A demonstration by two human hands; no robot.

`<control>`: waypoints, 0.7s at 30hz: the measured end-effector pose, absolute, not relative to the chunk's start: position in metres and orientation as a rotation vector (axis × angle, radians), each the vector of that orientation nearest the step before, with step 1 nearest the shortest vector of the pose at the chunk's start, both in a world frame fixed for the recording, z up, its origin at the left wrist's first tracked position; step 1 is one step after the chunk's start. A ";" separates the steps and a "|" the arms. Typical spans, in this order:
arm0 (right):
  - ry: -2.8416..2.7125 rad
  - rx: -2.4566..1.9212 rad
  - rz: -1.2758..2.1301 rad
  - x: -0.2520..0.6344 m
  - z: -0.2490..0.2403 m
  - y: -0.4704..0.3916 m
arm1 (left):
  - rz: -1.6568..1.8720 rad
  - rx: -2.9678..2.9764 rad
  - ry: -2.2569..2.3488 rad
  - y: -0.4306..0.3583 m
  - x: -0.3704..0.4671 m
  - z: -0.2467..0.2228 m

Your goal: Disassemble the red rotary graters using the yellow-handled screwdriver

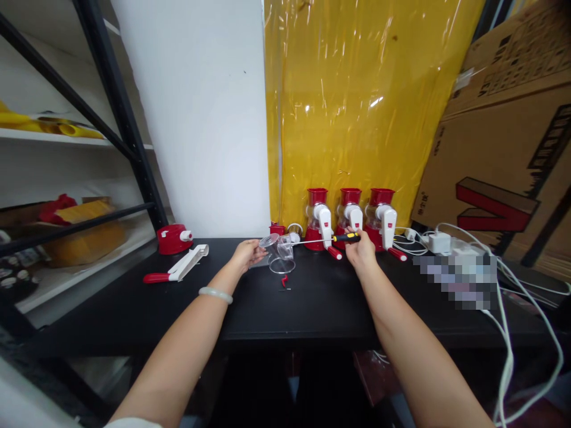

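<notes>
My left hand [247, 254] grips a clear plastic housing [270, 240] by its left side, just above the black table. My right hand [362, 252] is closed around the black and yellow handle of a screwdriver [342, 237]. The screwdriver's long shaft points left, its tip at or near the housing; whether it touches cannot be seen. Below lies a clear ring-shaped part [282, 271], with a small red piece [284, 280] and tiny screw-like bits [285, 289] in front. Behind the housing are a silvery drum [295, 229] and a red part [277, 228].
Three red and white hand-crank graters [318, 221] stand at the back right. On the left are a red base [171, 239] and a white crank arm with red grip [182, 267]. White cables and a charger [439, 242] lie right, near a big cardboard box [495, 142].
</notes>
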State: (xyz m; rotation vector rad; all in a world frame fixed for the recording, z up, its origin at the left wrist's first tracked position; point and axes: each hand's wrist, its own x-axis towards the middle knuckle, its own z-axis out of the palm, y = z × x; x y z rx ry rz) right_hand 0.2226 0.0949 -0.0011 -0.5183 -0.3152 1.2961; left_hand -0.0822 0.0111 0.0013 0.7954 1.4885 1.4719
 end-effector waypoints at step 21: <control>-0.454 -0.519 1.158 0.222 -0.013 0.101 | 1.475 0.793 1.468 0.006 -0.078 0.004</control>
